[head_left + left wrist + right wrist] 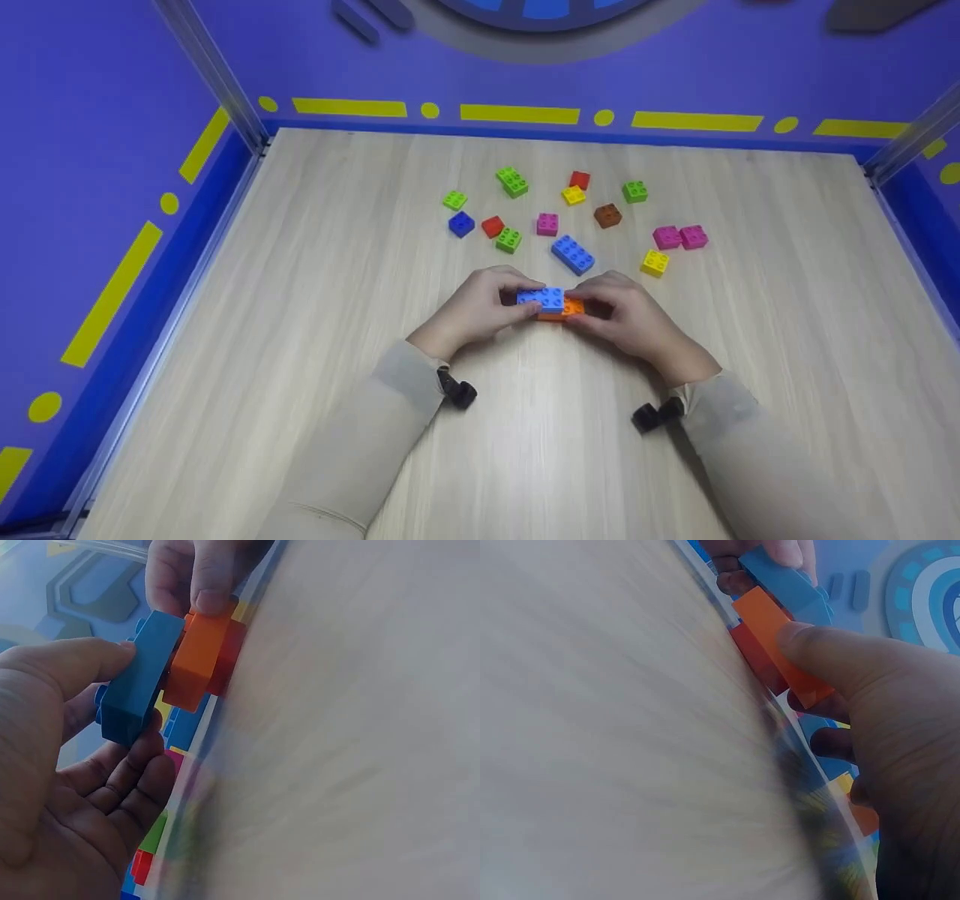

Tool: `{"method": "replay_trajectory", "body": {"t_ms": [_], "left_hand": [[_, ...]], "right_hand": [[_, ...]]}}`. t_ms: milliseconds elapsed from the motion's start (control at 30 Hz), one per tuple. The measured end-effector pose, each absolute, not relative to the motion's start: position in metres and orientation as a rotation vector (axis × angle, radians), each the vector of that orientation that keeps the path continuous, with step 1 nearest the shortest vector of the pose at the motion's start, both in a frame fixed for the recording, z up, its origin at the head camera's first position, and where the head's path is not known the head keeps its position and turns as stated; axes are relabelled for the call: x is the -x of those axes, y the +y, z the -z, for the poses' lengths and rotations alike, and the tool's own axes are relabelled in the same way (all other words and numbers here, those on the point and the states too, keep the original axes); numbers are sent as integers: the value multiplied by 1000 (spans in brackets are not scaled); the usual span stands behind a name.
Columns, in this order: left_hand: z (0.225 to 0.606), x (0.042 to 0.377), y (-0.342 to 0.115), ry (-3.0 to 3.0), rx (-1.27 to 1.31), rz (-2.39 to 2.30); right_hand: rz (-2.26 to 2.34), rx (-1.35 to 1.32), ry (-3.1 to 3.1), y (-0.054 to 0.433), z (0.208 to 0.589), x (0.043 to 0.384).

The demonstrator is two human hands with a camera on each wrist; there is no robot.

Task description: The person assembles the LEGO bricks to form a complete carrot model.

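Left fingers [517,281] pinch the blue brick [551,299], right fingers [591,291] the orange brick [574,307] just beneath, perhaps touching it.

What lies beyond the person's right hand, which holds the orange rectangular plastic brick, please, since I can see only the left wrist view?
Observer: The head view shows a magenta square plastic brick beside a matching magenta brick, both beyond and to the right of the right hand.

Operator: Thank you; could you also tell me what shows at that hand's wrist?

Observer: The head view shows a black device there, at the cuff of the beige sleeve.
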State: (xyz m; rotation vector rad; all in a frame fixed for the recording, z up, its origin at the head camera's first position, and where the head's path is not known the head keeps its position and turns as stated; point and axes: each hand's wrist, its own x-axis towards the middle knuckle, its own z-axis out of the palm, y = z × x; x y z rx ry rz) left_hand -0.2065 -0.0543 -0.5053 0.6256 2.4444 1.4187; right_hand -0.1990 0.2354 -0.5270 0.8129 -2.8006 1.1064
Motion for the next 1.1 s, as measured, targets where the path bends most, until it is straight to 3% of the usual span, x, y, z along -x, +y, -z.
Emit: {"method": "replay_trajectory", "body": {"t_ms": [700,1100], "left_hand": [[509,210,-52,2426,-628,-1460],[524,212,-54,2469,-711,-1508]], "right_hand": [[-1199,-757,-2729,237,524,204],[-713,-439,-2953,236,527,209]]}}
